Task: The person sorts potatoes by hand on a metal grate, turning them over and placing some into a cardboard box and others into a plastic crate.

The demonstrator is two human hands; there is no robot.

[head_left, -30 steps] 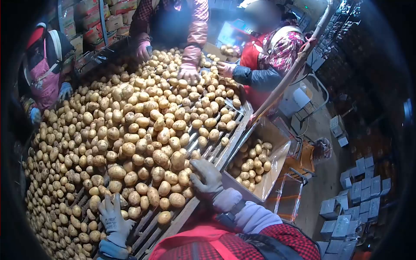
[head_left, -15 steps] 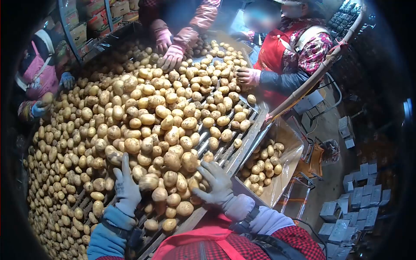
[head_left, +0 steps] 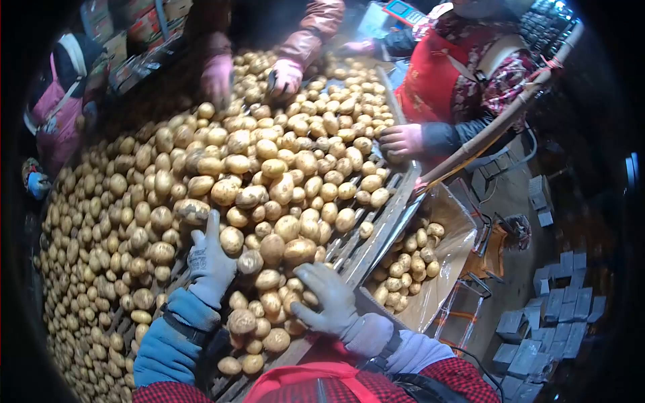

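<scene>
A deep heap of potatoes point(head_left: 275, 168) covers a slatted sorting table point(head_left: 366, 258). My left hand point(head_left: 213, 263), in a grey glove, lies among them with its fingers stretched out. Its index fingertip is against a long, dirt-marked potato point(head_left: 192, 211). My right hand point(head_left: 327, 299), also gloved, rests with fingers apart on the potatoes near the table's lower right edge. Between my two hands sits a cluster of potatoes point(head_left: 270, 302). Neither hand is closed round a potato.
Opposite me, a co-worker's pink gloves point(head_left: 287, 76) reach into the heap. A person in a red apron point(head_left: 433, 74) has one hand at the right rim. Someone in a pink apron point(head_left: 59, 134) stands left. Beside the table are a plastic-lined box point(head_left: 451, 252), a pole point(head_left: 500, 114) and grey boxes point(head_left: 514, 327).
My left hand has moved up and right; my right hand has shifted slightly down and left. Potatoes between them have shifted. The opposite co-worker's gloves have moved apart.
</scene>
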